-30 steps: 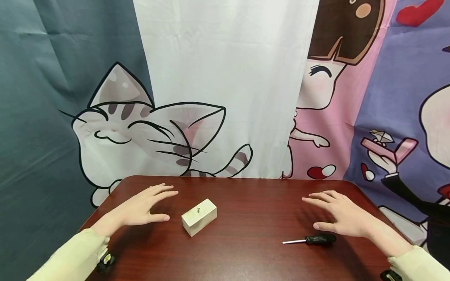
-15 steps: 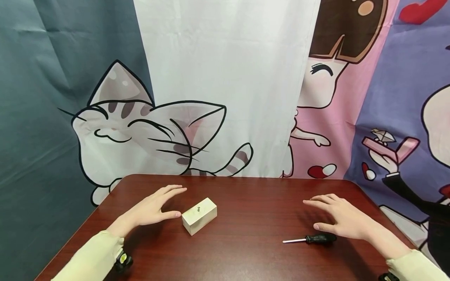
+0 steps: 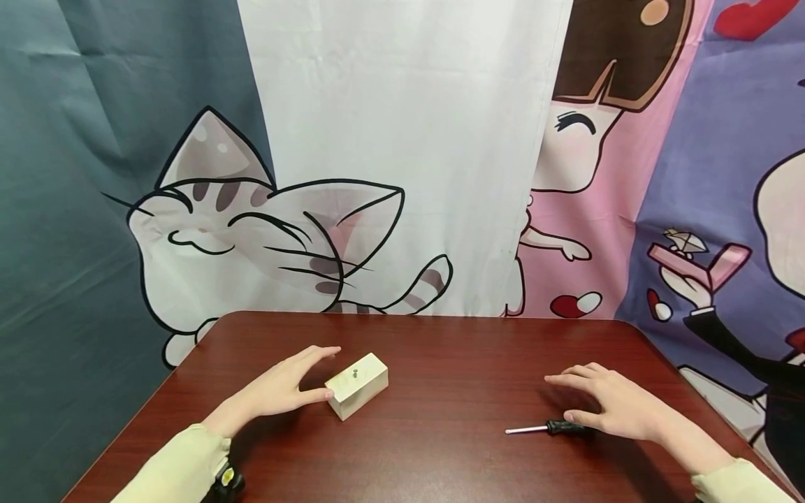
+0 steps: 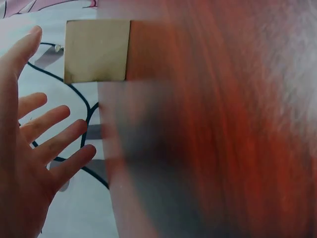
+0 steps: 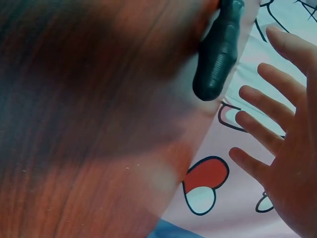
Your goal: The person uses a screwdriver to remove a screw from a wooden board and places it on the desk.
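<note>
A pale wooden block point(image 3: 359, 386) lies on the table with a small screw point(image 3: 355, 374) standing out of its top. My left hand point(image 3: 279, 384) is at the block's left side, thumb overlapping its near corner in the head view and fingers spread. In the left wrist view one square face of the block point(image 4: 97, 51) shows beyond the thumb. A screwdriver with a black handle point(image 3: 566, 427) lies at the right, its metal shaft pointing left. My right hand point(image 3: 613, 402) hovers over the handle, fingers spread and holding nothing. The right wrist view shows the dark handle point(image 5: 216, 57) close to that hand.
The reddish-brown wooden table point(image 3: 440, 447) has rounded far corners. Right behind its far edge hangs a cartoon-printed curtain point(image 3: 402, 140). Bare tabletop lies between the block and the screwdriver.
My left hand has moved right and reached the block. My right hand has come down over the screwdriver's handle. The block and screwdriver have stayed in place.
</note>
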`<state>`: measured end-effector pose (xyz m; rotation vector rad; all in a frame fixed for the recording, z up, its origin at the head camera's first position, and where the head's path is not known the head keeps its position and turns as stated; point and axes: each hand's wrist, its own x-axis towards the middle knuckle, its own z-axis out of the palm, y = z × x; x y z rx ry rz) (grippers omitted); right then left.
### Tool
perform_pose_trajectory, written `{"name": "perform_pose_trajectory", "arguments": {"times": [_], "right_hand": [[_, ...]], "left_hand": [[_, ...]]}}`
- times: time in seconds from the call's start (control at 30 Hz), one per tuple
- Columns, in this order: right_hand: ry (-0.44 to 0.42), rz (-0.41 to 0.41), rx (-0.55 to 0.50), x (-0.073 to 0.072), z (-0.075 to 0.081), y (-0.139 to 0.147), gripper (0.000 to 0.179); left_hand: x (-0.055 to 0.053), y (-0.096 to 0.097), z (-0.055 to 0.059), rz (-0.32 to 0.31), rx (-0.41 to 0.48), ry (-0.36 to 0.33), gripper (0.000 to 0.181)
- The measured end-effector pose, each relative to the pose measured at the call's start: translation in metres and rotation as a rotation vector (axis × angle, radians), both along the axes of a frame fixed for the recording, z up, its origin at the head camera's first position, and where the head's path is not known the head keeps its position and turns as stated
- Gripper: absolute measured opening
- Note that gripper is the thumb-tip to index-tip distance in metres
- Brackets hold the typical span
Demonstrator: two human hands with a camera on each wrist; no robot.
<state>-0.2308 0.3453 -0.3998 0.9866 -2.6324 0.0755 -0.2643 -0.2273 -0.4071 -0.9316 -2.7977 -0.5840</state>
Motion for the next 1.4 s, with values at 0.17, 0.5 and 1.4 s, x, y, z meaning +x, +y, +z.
{"name": "perform_pose_trajectory", "arguments": {"times": [0.17,0.5,1.4], "right_hand": [[-0.027,0.008,-0.001,0.001,-0.006,0.003,0.051],[-0.223,-0.001,-0.005,0.003,-0.010,0.006,0.046],[-0.296,-0.065,-0.033,0.005,-0.011,0.012,0.032]], "left_hand": [[0.002,0.005,-0.005,-0.005,0.022,-0.014,0.070],[0.005,0.013,-0.013,0.007,0.057,-0.043,0.059],[0.008,0.021,-0.019,-0.005,0.242,-0.107,0.049]]}}
